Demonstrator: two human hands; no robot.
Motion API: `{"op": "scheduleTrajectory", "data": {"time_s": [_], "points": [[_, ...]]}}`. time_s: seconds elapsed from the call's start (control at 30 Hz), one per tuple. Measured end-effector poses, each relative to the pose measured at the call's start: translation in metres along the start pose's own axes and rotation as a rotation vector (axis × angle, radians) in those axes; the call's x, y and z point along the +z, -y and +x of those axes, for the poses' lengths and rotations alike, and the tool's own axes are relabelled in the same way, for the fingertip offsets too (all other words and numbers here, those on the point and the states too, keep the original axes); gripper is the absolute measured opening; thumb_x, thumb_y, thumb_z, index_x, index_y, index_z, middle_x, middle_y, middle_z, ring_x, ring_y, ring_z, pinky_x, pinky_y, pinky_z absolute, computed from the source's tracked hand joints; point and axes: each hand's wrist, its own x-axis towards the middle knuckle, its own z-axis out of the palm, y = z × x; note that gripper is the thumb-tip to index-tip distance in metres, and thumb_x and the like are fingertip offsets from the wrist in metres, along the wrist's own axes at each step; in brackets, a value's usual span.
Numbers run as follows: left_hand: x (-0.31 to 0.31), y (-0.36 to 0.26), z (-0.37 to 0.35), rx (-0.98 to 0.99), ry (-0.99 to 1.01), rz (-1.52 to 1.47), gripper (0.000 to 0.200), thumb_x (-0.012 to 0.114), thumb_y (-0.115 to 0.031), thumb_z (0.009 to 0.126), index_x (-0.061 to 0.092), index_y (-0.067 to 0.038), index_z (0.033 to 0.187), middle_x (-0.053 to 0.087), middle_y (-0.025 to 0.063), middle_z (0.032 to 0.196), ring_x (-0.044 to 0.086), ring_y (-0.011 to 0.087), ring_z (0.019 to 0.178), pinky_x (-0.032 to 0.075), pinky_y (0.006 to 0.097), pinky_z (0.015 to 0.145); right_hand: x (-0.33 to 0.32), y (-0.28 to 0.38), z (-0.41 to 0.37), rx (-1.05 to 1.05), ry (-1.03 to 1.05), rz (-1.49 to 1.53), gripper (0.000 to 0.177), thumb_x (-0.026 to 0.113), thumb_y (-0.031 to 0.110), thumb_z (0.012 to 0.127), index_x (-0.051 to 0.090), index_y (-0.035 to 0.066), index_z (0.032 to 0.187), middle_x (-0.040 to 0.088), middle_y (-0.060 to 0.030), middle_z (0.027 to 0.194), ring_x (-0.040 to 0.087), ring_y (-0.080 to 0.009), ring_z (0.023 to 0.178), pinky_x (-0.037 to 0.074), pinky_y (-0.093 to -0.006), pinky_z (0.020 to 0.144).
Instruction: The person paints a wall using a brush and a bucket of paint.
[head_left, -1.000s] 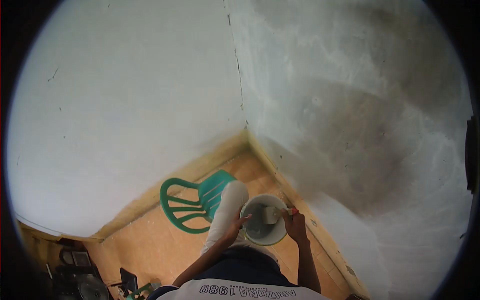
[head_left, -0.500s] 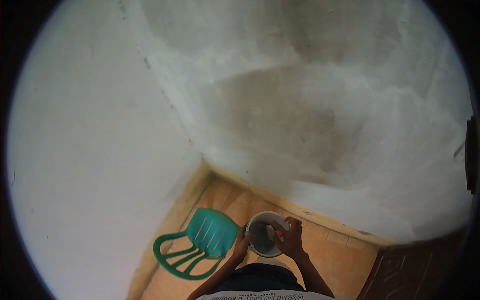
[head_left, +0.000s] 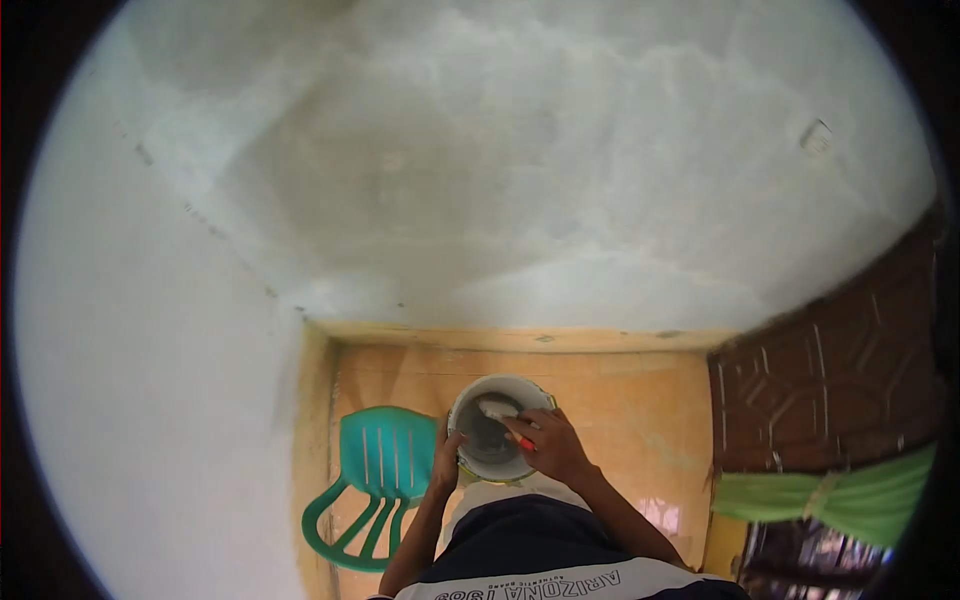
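A round whitish bucket (head_left: 508, 384) with grey material inside is held up in front of my body. My left hand (head_left: 447, 460) is closed on the bucket's left side, its thumb over the rim. Reaching over the right side, my right hand (head_left: 550, 440) is closed around the red handle (head_left: 526, 443) of a tool. The tool's pale head (head_left: 497, 408) is inside the bucket, near the far inner wall.
To the left, a green plastic chair (head_left: 388, 450) stands on the orange tiled floor (head_left: 640, 400). Patchy grey-white walls (head_left: 480, 180) meet in a corner. At right are a dark brown panel (head_left: 820, 390) and a green curtain (head_left: 770, 493).
The view has turned right, bringing the panel and green curtain into sight. The tool's pale head now shows farther toward the bucket's far side, and my right hand has shifted with it.
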Motion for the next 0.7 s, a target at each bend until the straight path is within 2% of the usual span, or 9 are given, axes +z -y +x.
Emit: {"op": "scheduleTrajectory", "data": {"time_s": [0.03, 0.13, 0.17, 0.27, 0.33, 0.4, 0.5, 0.6, 0.7], "points": [[0.015, -0.026, -0.003, -0.085, 0.014, 0.002, 0.068, 0.055, -0.018, 0.088, 0.050, -0.001, 0.154, 0.054, 0.0205, 0.150, 0.050, 0.0301, 0.141, 0.037, 0.0392, 0.119, 0.001, 0.003, -0.011, 0.041, -0.025, -0.029, 0.032, 0.077, 0.021, 0.094, 0.076, 0.014, 0.125, 0.073, -0.0105, 0.106, 0.070, -0.0312, 0.099, 0.053, -0.0432, 0.084], [0.026, -0.009, 0.017, 0.019, 0.268, 0.112, 0.072, 0.057, -0.018, 0.086, 0.049, -0.001, 0.156, 0.057, 0.0180, 0.148, 0.052, 0.0297, 0.139, 0.037, 0.0383, 0.119, 0.006, 0.001, -0.046, 0.214, 0.086, 0.036, 0.033, 0.074, 0.022, 0.096, 0.075, 0.012, 0.128, 0.071, -0.0144, 0.114, 0.068, -0.0363, 0.106, 0.054, -0.0467, 0.092], [0.031, -0.005, 0.020, -0.028, 0.329, 0.114, 0.071, 0.057, -0.020, 0.087, 0.049, 0.000, 0.155, 0.059, 0.0170, 0.146, 0.053, 0.0297, 0.138, 0.038, 0.0379, 0.118, 0.010, -0.001, -0.056, 0.246, 0.142, 0.077, 0.032, 0.073, 0.022, 0.097, 0.074, 0.011, 0.128, 0.070, -0.0153, 0.114, 0.068, -0.0377, 0.106, 0.054, -0.0476, 0.094], [0.041, 0.034, 0.027, -0.126, 0.384, 0.154, 0.069, 0.057, -0.021, 0.088, 0.050, 0.000, 0.154, 0.060, 0.0170, 0.145, 0.054, 0.0292, 0.137, 0.039, 0.0379, 0.117, 0.000, 0.002, -0.078, 0.263, 0.151, 0.129, 0.031, 0.074, 0.020, 0.096, 0.075, 0.011, 0.126, 0.070, -0.0161, 0.113, 0.069, -0.0384, 0.105, 0.055, -0.0480, 0.092], [0.058, 0.049, 0.023, -0.148, 0.400, 0.173, 0.069, 0.057, -0.022, 0.089, 0.051, 0.001, 0.153, 0.061, 0.0173, 0.143, 0.055, 0.0292, 0.134, 0.040, 0.0382, 0.116, -0.025, -0.013, -0.102, 0.349, 0.270, 0.242, 0.029, 0.075, 0.018, 0.095, 0.076, 0.011, 0.124, 0.070, -0.0157, 0.112, 0.069, -0.0377, 0.104, 0.056, -0.0472, 0.091], [0.075, 0.037, 0.016, -0.257, 0.409, 0.188, 0.069, 0.057, -0.022, 0.089, 0.051, 0.001, 0.153, 0.062, 0.0174, 0.143, 0.056, 0.0294, 0.132, 0.040, 0.0380, 0.116, -0.034, -0.014, -0.115, 0.372, 0.143, 0.299, 0.026, 0.074, 0.018, 0.096, 0.077, 0.013, 0.121, 0.067, -0.0169, 0.109, 0.069, -0.0381, 0.101, 0.056, -0.0485, 0.089], [0.092, 0.027, 0.011, -0.201, 0.459, 0.221, 0.070, 0.058, -0.023, 0.088, 0.050, 0.001, 0.153, 0.062, 0.0175, 0.141, 0.057, 0.0292, 0.130, 0.040, 0.0379, 0.116, -0.031, -0.011, -0.126, 0.424, -0.132, 0.168, 0.037, 0.077, 0.010, 0.088, 0.075, 0.010, 0.125, 0.070, -0.0156, 0.113, 0.070, -0.0379, 0.105, 0.058, -0.0434, 0.091], [0.113, 0.022, 0.010, -0.153, 0.489, 0.329, 0.069, 0.059, -0.023, 0.088, 0.051, 0.001, 0.152, 0.064, 0.0173, 0.137, 0.058, 0.0280, 0.126, 0.043, 0.0374, 0.112, -0.029, -0.018, -0.141, 0.288, -0.087, 0.205, 0.033, 0.077, 0.012, 0.090, 0.076, 0.009, 0.122, 0.069, -0.0156, 0.112, 0.070, -0.0377, 0.105, 0.058, -0.0442, 0.090], [0.132, 0.026, 0.010, -0.190, 0.576, 0.412, 0.061, 0.059, -0.025, 0.091, 0.058, 0.001, 0.146, 0.069, 0.0118, 0.127, 0.063, 0.0226, 0.115, 0.048, 0.0343, 0.102, -0.042, -0.037, -0.158, 0.302, -0.013, 0.270, 0.025, 0.077, 0.014, 0.093, 0.076, 0.008, 0.117, 0.067, -0.0159, 0.109, 0.069, -0.0385, 0.105, 0.057, -0.0452, 0.089]]}}
